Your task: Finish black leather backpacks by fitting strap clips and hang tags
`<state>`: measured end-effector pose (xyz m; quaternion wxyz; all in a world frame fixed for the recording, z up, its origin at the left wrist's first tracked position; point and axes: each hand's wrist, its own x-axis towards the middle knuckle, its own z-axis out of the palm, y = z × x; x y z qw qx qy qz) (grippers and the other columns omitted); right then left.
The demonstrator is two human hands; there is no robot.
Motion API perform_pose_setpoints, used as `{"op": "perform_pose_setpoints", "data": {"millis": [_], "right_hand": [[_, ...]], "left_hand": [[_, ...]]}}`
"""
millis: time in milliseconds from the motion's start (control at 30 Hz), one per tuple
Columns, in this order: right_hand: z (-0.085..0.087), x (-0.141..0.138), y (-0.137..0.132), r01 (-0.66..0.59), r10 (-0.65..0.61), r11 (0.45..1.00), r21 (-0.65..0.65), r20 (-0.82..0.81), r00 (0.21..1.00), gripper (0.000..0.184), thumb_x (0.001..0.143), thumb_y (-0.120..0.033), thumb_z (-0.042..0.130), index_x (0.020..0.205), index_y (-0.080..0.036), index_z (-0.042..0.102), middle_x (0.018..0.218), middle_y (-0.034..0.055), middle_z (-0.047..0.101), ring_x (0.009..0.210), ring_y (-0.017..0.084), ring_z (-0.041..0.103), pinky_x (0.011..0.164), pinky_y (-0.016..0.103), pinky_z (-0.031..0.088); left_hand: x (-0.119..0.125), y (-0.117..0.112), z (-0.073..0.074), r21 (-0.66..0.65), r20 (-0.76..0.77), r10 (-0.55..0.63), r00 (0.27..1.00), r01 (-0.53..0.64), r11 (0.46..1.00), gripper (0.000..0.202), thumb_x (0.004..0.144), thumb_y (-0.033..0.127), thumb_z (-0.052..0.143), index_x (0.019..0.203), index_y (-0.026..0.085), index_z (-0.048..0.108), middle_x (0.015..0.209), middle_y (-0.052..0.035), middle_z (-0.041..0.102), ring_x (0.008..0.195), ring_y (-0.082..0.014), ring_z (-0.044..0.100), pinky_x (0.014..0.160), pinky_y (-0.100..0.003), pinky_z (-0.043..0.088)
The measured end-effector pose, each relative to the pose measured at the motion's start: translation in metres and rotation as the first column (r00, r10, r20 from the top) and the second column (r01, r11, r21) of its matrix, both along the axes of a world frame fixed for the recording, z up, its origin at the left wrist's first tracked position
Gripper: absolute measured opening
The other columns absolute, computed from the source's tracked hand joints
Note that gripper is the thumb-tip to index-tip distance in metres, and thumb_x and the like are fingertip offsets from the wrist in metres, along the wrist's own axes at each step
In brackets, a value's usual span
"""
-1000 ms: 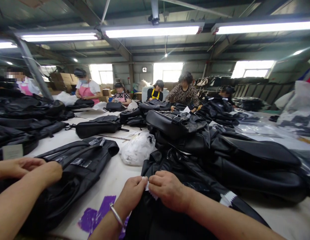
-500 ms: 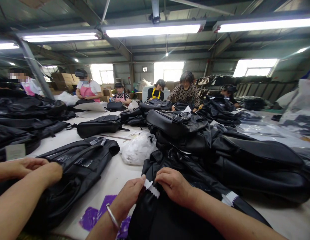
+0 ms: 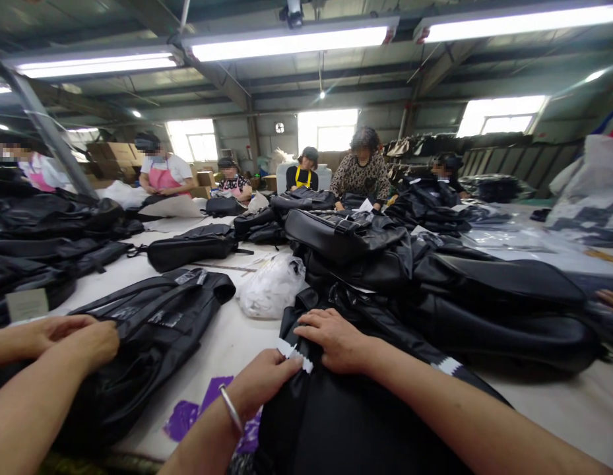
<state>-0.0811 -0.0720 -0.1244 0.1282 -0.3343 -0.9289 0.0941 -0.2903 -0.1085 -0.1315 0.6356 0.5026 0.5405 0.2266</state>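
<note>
A black bag (image 3: 346,422) lies in front of me at the table's near edge. My left hand (image 3: 264,382), with a metal bangle on the wrist, pinches a small white strip with a zigzag edge (image 3: 293,353) at the bag's top. My right hand (image 3: 336,340) lies on the bag just right of the strip, fingers stretched forward and pressing on the black material. A second white zigzag strip (image 3: 449,366) shows beside my right forearm.
A co-worker's two hands (image 3: 73,336) rest on another black bag (image 3: 158,330) at my left. A white plastic bag (image 3: 271,287) and heaps of black bags (image 3: 435,277) cover the white table (image 3: 222,343). Purple scraps (image 3: 187,415) lie near its edge. Several people work at the far side.
My right hand let go of the white strip and slid forward onto the bag. My left hand keeps its pinch on the strip. The view dropped slightly.
</note>
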Motion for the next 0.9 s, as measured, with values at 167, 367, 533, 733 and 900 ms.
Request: {"op": "perform_pose_setpoints", "data": {"millis": [167, 367, 533, 733, 900], "right_hand": [[0.005, -0.004, 0.001, -0.021, 0.0, 0.993, -0.116, -0.176, 0.984, 0.056, 0.073, -0.021, 0.058, 0.13, -0.021, 0.054, 0.132, 0.0083, 0.057, 0.123, 0.023, 0.048, 0.103, 0.039, 0.032], [-0.001, -0.024, -0.004, 0.124, -0.135, 0.989, -0.085, -0.143, 0.98, 0.061, 0.07, -0.044, 0.07, 0.125, -0.022, 0.056, 0.122, 0.0092, 0.062, 0.115, 0.028, 0.053, 0.097, 0.042, 0.033], [-0.014, -0.04, -0.005, 0.219, -0.219, 0.976, -0.013, -0.074, 0.973, 0.022, 0.079, -0.023, 0.059, 0.099, -0.019, 0.066, 0.101, 0.008, 0.07, 0.099, 0.024, 0.061, 0.084, 0.036, 0.036], [-0.019, -0.039, -0.007, 0.21, -0.209, 0.978, 0.011, -0.037, 0.977, 0.017, 0.081, -0.019, 0.054, 0.093, -0.019, 0.066, 0.096, 0.0071, 0.072, 0.092, 0.022, 0.063, 0.079, 0.035, 0.035], [-0.022, -0.039, -0.009, 0.206, -0.207, 0.978, 0.016, 0.005, 0.978, 0.011, 0.079, -0.021, 0.057, 0.086, -0.019, 0.065, 0.091, 0.0063, 0.072, 0.086, 0.021, 0.064, 0.074, 0.034, 0.035]], "left_hand": [[-0.007, 0.019, 0.009, -0.09, 0.112, 0.045, 0.993, -0.035, 0.995, 0.043, 0.064, 0.052, 0.075, 0.068, 0.011, 0.065, 0.057, -0.0015, 0.062, 0.049, -0.0109, 0.05, 0.05, -0.022, 0.037], [-0.016, 0.023, 0.01, -0.152, 0.162, 0.097, 0.982, -0.072, 0.986, 0.038, 0.07, 0.048, 0.074, 0.067, 0.011, 0.063, 0.047, 0.0014, 0.056, 0.041, -0.0088, 0.046, 0.046, -0.021, 0.038], [-0.013, 0.016, 0.004, -0.19, 0.207, 0.101, 0.973, -0.061, 0.98, 0.043, 0.067, 0.051, 0.077, 0.074, 0.01, 0.066, 0.061, -0.0038, 0.066, 0.057, -0.0127, 0.06, 0.06, -0.023, 0.048], [-0.006, 0.013, -0.003, -0.204, 0.189, 0.067, 0.98, -0.028, 0.979, 0.047, 0.071, 0.055, 0.074, 0.075, 0.008, 0.067, 0.063, -0.0053, 0.066, 0.051, -0.0111, 0.058, 0.049, -0.02, 0.044], [-0.007, 0.007, -0.007, -0.175, 0.125, 0.069, 0.99, -0.046, 0.983, 0.05, 0.071, 0.058, 0.072, 0.058, 0.011, 0.06, 0.043, 0.0005, 0.054, 0.036, -0.0065, 0.043, 0.036, -0.017, 0.028]]}}
